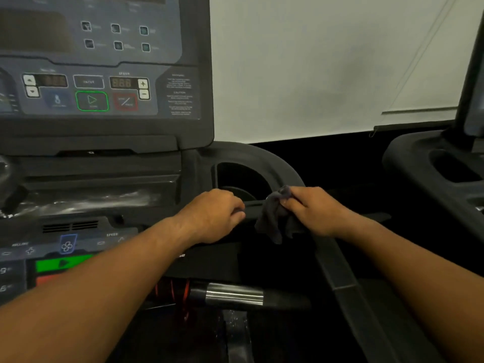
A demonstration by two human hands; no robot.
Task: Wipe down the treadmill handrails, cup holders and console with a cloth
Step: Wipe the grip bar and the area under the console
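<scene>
My right hand [311,209] grips a dark grey cloth [275,218] against the near rim of the round cup holder [241,176] on the right side of the treadmill. The cloth hangs down over the black ledge below the holder. My left hand [217,213] rests with curled fingers on that same black ledge, just left of the cloth. The console [99,74] with its buttons and displays rises at the upper left. The right handrail [340,271] runs from the cup holder down toward me.
A lower control panel [60,255] with green and red keys sits at the left. A silver-and-black grip bar [235,294] crosses below my arms. A second treadmill's cup holder [450,169] stands at the right. A pale wall lies behind.
</scene>
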